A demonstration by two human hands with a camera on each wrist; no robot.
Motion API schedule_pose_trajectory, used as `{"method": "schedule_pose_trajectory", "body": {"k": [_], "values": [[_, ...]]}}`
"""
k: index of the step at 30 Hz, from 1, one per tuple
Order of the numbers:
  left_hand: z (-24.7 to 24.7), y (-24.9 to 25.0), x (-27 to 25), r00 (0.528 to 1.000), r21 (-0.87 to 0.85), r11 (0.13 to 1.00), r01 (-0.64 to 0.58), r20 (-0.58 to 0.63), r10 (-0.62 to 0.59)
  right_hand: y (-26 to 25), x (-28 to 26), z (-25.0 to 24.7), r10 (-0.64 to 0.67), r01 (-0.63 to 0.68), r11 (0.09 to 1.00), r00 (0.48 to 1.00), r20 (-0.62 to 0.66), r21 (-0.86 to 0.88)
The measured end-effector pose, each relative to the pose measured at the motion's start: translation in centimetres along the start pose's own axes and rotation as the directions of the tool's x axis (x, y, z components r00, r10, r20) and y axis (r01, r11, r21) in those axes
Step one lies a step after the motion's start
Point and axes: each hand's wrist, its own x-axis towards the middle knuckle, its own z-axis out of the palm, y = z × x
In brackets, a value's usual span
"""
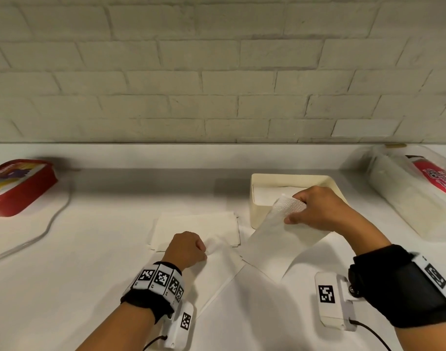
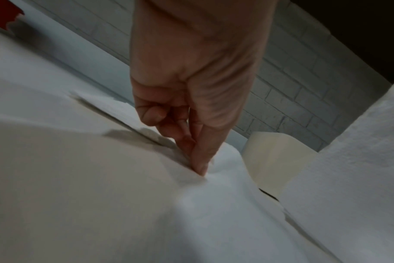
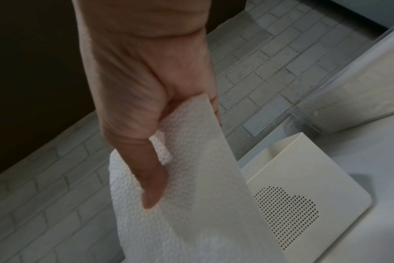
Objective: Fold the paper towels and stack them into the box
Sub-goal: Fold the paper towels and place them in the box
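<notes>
The right hand (image 1: pixel 315 211) is pinching a folded paper towel (image 1: pixel 275 239) just over the cream box (image 1: pixel 257 211) — white paper already lying inside — while the left hand (image 1: pixel 187 250) is pinching another sheet (image 1: pixel 216 272) beside the waiting stack (image 1: pixel 181 224) on the counter.

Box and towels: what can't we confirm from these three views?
- Box contents: head view, the right hand and the lifted paper towel cover most of the inside.
- Left hand fingertips: head view, hidden under the knuckles.
- Stack sheet count: head view, too small.
</notes>
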Motion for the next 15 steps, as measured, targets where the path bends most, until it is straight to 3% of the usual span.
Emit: {"method": "schedule_pose_trajectory", "body": {"k": [7,15], "values": [[0.0,0.0,-0.6,0.999,-0.003,0.999,0.052,-0.012,-0.052,0.3,-0.5,-0.9,0.009,-0.009,1.000,1.000,-0.023,-0.005],[0.4,0.2,-0.9,1.000,0.030,1.000,-0.002,-0.007,0.002,0.5,-1.1,-1.2,-0.001,0.001,0.999,1.000,-0.015,0.032]]}}
